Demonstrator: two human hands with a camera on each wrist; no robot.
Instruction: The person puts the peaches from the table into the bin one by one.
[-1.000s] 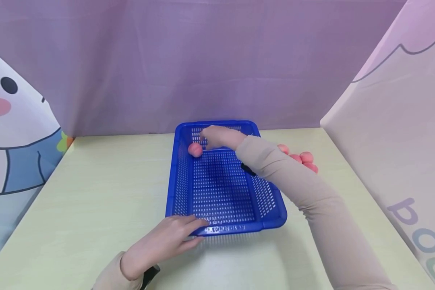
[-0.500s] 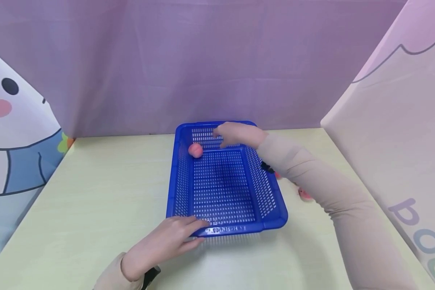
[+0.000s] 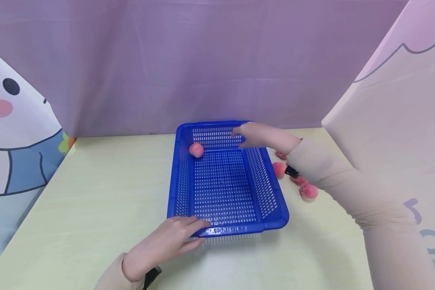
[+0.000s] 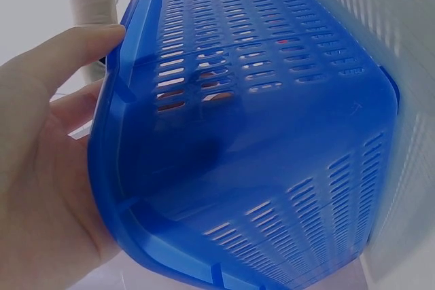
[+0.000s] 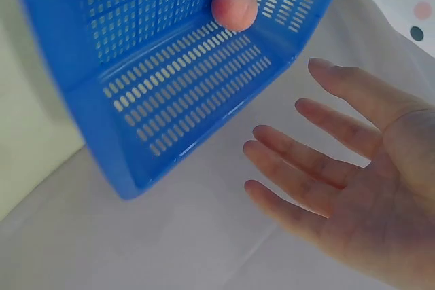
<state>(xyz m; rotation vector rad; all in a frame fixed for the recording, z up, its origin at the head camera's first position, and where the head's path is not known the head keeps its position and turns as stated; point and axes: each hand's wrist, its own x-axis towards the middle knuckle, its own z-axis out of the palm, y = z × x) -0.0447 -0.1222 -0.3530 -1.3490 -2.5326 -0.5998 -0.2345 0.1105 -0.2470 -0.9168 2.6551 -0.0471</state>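
A blue perforated plastic basket (image 3: 222,181) stands in the middle of the table. My left hand (image 3: 168,235) grips its near rim at the left corner, with the thumb outside and the fingers over the edge; the left wrist view shows the rim (image 4: 102,134) between them. One pink peach (image 3: 196,150) lies inside, at the far left corner. Over the far right part of the basket is my right hand (image 3: 255,135), its fingers spread and holding nothing, as the right wrist view of that hand (image 5: 353,168) confirms.
Several more peaches (image 3: 309,191) lie on the pale table (image 3: 105,201) right of the basket, partly hidden by the right forearm (image 3: 348,189). A purple cloth (image 3: 217,60) hangs behind, and printed panels (image 3: 391,133) stand at both sides.
My right hand has moved right, away from the peach in the basket, and its forearm has uncovered peaches on the table. The left hand has stayed on the rim.
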